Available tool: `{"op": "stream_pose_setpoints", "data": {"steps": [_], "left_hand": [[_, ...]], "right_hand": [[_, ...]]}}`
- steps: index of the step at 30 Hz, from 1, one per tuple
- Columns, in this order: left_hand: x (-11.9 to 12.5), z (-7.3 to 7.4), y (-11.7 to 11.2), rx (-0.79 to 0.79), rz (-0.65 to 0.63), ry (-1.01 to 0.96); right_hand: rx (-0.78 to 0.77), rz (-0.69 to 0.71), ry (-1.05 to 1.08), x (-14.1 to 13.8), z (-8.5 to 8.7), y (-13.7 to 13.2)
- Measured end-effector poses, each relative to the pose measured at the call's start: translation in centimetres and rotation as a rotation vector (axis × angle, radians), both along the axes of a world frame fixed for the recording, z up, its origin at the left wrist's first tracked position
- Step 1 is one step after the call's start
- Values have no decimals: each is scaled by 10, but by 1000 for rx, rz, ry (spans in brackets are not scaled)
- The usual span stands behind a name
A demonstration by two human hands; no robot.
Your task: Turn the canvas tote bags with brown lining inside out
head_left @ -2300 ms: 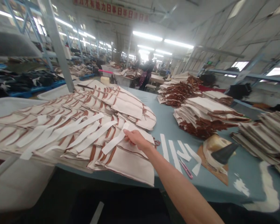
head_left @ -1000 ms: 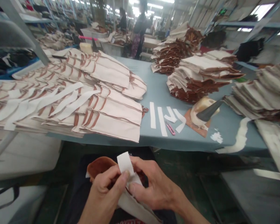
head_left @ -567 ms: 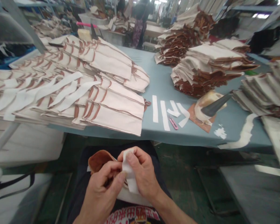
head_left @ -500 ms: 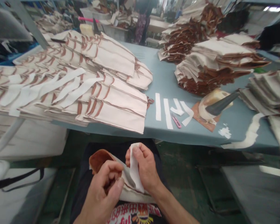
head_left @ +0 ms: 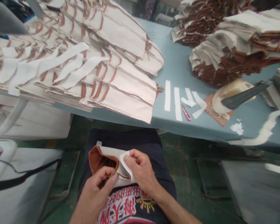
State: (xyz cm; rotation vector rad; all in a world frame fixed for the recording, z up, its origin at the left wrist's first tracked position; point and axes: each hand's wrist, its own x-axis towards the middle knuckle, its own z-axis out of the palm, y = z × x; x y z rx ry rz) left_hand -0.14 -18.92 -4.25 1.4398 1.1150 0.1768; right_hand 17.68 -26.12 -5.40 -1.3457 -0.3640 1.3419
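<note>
On my lap lies a cream fabric piece with a brown leather edge (head_left: 102, 157). My left hand (head_left: 96, 188) pinches that brown edge from below, fingers closed on it. My right hand (head_left: 140, 169) presses a white strip (head_left: 126, 166) against the cream fabric, thumb and fingers closed on the strip. Both hands work close together, just above my dark trousers.
A blue table (head_left: 177, 67) stands ahead. Overlapping cream and brown pieces (head_left: 121, 93) cover its left side, with white strips on them. Loose white strips (head_left: 177, 104), a pink cutter (head_left: 186, 112) and a glue pot with a brush (head_left: 231, 99) lie to the right. Tall stacks (head_left: 233, 46) stand behind.
My right hand took a white strip from the table pile and brought it to my lap. Both hands then folded it down onto the brown-edged piece; my view tilted downward.
</note>
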Motion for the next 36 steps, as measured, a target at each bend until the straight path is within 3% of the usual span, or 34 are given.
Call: {"op": "stream_pose_setpoints", "data": {"steps": [4, 8, 14, 20, 25, 28, 31, 36], "left_hand": [[5, 10, 4, 142, 20, 2], [14, 27, 9, 267, 152, -37], [21, 48, 14, 404, 116, -28], [23, 68, 16, 407, 146, 2], [13, 57, 24, 285, 159, -28], [9, 51, 27, 332, 157, -58], [12, 56, 28, 360, 68, -121], [23, 70, 26, 109, 56, -238]], "right_hand": [[9, 80, -16, 4, 22, -2], [-4, 198, -39, 17, 56, -2], [20, 301, -58, 34, 95, 7], [32, 332, -99, 36, 101, 11], [24, 386, -26, 40, 102, 12], [14, 448, 45, 44, 102, 15], [-12, 496, 60, 46, 102, 16], [-3, 472, -77, 42, 104, 15]]}}
